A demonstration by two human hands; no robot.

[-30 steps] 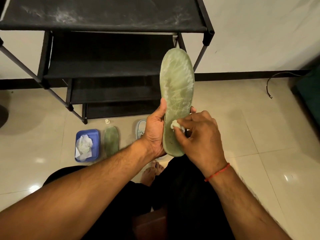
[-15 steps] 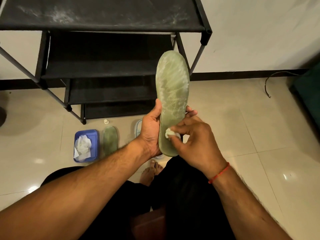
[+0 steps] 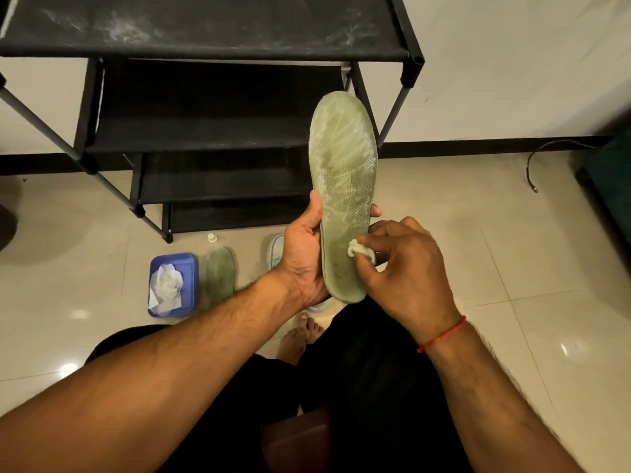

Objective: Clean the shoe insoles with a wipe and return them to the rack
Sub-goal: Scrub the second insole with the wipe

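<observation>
A long green insole (image 3: pixel 343 172) stands upright in front of me, its upper half streaked white. My left hand (image 3: pixel 304 254) grips its lower part from the left, thumb on the front edge. My right hand (image 3: pixel 406 271) pinches a small crumpled white wipe (image 3: pixel 358 249) against the insole's lower right side. A second green insole (image 3: pixel 220 273) lies flat on the floor below. The black shoe rack (image 3: pixel 205 138) stands behind, its shelves bare and dusty.
A blue tray (image 3: pixel 189 268) with crumpled white wipes sits on the tiled floor left of the second insole. A small white bottle (image 3: pixel 212 237) stands by the rack's foot. Part of a pale shoe (image 3: pixel 276 249) shows behind my left wrist. A cable (image 3: pixel 546 155) lies at the right wall.
The wipe has slid slightly to the right on the insole's lower part. The insole stays upright in my left hand's grip.
</observation>
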